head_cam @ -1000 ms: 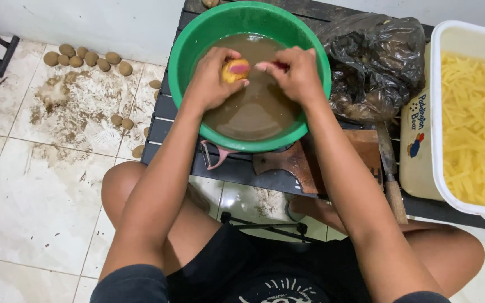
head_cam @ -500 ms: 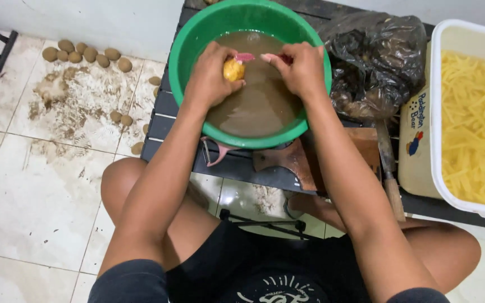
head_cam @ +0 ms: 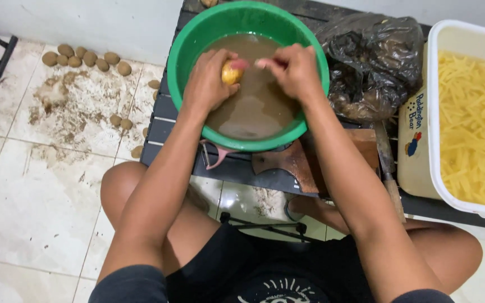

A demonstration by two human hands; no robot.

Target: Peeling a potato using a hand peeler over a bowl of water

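Green basin [head_cam: 192, 50] of murky water sits on a dark slatted table [head_cam: 164, 120] above soiled floor tiles [head_cam: 40, 185].

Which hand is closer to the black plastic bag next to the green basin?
The right hand. It is over the green basin, just left of the black plastic bag. The left hand, holding a potato, is farther left.

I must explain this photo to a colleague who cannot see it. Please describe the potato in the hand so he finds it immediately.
Find the round green plastic basin of muddy brown water on the dark slatted table. Above the water, the left hand holds a small yellow peeled potato, with the right hand close beside it. Unlike the brown unpeeled potatoes on the tiled floor, it is clean and bright yellow.
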